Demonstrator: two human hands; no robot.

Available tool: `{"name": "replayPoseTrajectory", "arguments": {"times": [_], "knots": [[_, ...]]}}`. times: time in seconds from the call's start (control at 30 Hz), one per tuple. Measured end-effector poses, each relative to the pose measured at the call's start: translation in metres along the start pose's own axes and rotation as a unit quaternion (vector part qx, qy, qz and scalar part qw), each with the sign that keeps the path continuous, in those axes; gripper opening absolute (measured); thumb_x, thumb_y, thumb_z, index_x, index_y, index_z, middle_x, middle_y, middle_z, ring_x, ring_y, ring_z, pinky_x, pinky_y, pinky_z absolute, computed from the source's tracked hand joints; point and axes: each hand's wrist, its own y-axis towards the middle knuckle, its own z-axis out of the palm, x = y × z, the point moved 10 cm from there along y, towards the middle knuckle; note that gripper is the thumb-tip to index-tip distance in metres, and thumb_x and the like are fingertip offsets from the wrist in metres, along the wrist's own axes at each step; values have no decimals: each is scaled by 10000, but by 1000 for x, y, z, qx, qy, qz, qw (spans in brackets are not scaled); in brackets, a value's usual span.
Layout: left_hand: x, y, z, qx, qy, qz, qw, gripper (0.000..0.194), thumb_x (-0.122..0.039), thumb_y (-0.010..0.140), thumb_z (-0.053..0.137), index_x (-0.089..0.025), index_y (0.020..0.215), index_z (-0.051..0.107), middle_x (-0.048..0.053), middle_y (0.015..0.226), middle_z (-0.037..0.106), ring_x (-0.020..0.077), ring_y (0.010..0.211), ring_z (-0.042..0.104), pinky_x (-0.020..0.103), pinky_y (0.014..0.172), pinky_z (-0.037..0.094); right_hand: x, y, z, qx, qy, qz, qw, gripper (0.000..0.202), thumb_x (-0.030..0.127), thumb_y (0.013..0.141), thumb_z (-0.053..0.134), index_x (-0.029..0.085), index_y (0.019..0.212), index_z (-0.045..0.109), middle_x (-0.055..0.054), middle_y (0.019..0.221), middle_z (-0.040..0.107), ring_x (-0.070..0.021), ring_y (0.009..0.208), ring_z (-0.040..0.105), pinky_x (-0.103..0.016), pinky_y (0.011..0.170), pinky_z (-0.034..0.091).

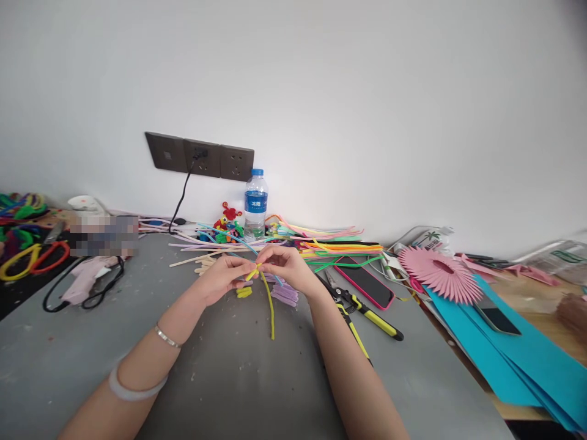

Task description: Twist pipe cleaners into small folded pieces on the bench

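Note:
Both hands meet above the middle of the grey table. A yellow pipe cleaner (269, 305) is pinched between them, its long end hanging down and its upper part bent at the fingertips. My left hand (224, 278) grips it from the left, fingers closed. From the right, my right hand (287, 267) pinches it close to the left fingertips. Just under the hands lie a small folded yellow piece (244, 293) and a bundle of folded purple pieces (285, 294).
Pliers (376, 316) and a pink-edged phone (367, 283) lie right of the hands. Behind stand a water bottle (255, 205) and loose pipe cleaners (342, 249). A pink glue gun (85, 281) is at left; blue sheets (509, 348) and a person's hand (573, 315) are at right.

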Motion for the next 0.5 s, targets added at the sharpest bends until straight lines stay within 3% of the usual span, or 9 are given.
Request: {"name": "replayPoseTrajectory", "arguments": {"times": [0.17, 0.33, 0.5], "knots": [[4, 0, -3, 10, 4, -28, 1000, 284, -413, 697, 796, -138, 751, 751, 43, 696, 573, 108, 623, 441, 231, 501, 316, 1, 0, -3, -10, -53, -2, 999, 246, 408, 756, 743, 170, 778, 685, -38, 830, 635, -160, 777, 590, -295, 719, 483], [9, -6, 19, 100, -67, -79, 990, 280, -385, 746, 768, -121, 698, 689, 18, 666, 521, 82, 564, 403, 212, 466, 260, 14, -1, 1, -2, -78, -33, 996, 227, 402, 789, 717, 178, 781, 687, -37, 820, 643, -165, 788, 589, -306, 765, 467], [16, -9, 30, 131, -130, -118, 976, 276, -380, 746, 775, -136, 725, 646, -2, 658, 491, 63, 538, 374, 187, 460, 255, 16, -2, 3, 10, -67, -44, 997, 205, 381, 805, 704, 180, 774, 680, -33, 811, 636, -160, 776, 580, -299, 763, 462]]}}
